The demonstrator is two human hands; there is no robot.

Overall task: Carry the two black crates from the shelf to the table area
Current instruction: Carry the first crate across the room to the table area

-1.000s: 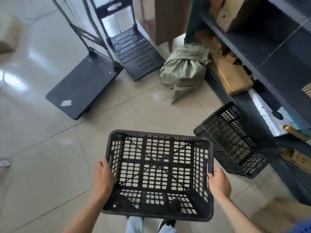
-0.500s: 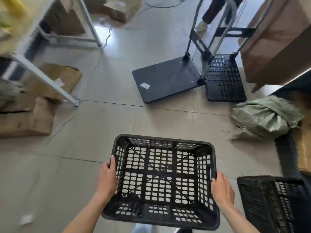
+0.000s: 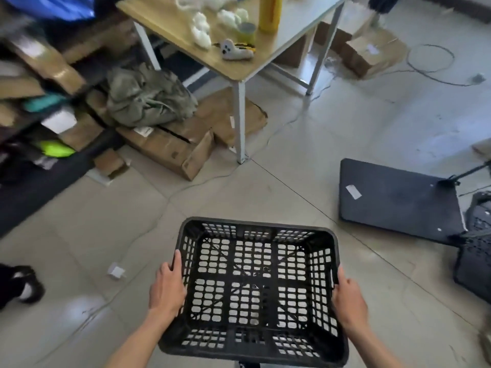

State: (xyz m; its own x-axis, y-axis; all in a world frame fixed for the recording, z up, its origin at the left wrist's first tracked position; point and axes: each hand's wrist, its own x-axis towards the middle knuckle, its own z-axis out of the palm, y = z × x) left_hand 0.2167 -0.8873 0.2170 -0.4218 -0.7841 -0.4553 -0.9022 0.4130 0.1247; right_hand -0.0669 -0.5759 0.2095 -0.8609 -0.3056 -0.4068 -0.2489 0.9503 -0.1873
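Observation:
I hold an empty black slotted crate in front of me above the floor, open side up. My left hand grips its left rim and my right hand grips its right rim. A wooden-topped table on white metal legs stands ahead at the upper middle. The second black crate is out of view.
A flat black cart lies on the floor at right, with another dark perforated cart beside it. Cardboard boxes and a grey-green sack lie under and left of the table. A person's shoe shows at far left. Cables cross the floor.
My view has swung left, away from the shelf and the second crate, and the table has come into view ahead. Both hands keep the same hold on the crate.

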